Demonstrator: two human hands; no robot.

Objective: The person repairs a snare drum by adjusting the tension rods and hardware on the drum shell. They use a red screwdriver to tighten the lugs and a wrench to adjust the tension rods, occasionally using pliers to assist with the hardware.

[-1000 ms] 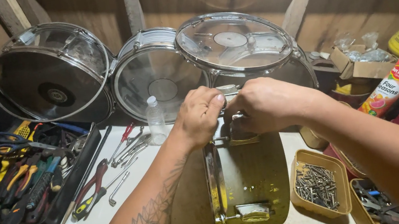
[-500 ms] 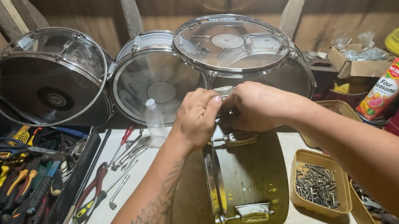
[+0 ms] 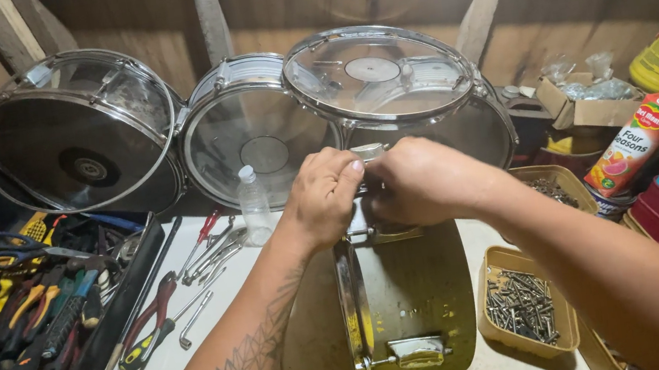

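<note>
Head view: left hand (image 3: 324, 197) and right hand (image 3: 422, 181) meeting, knuckles nearly touching, at the far rim of an olive-gold drum shell (image 3: 401, 299) lying on its side on the white bench (image 3: 167, 362). Both curled tight around a small silvery fitting (image 3: 368, 152) pinched between the fingertips; exact grip of each hidden by the fingers. Chrome hoop (image 3: 354, 310) facing left on the shell, a metal lug (image 3: 413, 352) on its near side. Behind the hands, three clear-headed drums (image 3: 378, 75) leaning on the wooden wall. Just left of the left wrist, a small clear bottle (image 3: 252, 204), loose wrenches (image 3: 214, 253) and red-handled pliers (image 3: 150, 317). Further left, a black tool tray (image 3: 132, 277). Right of the shell, a tan tray of screws (image 3: 522, 304).
</note>
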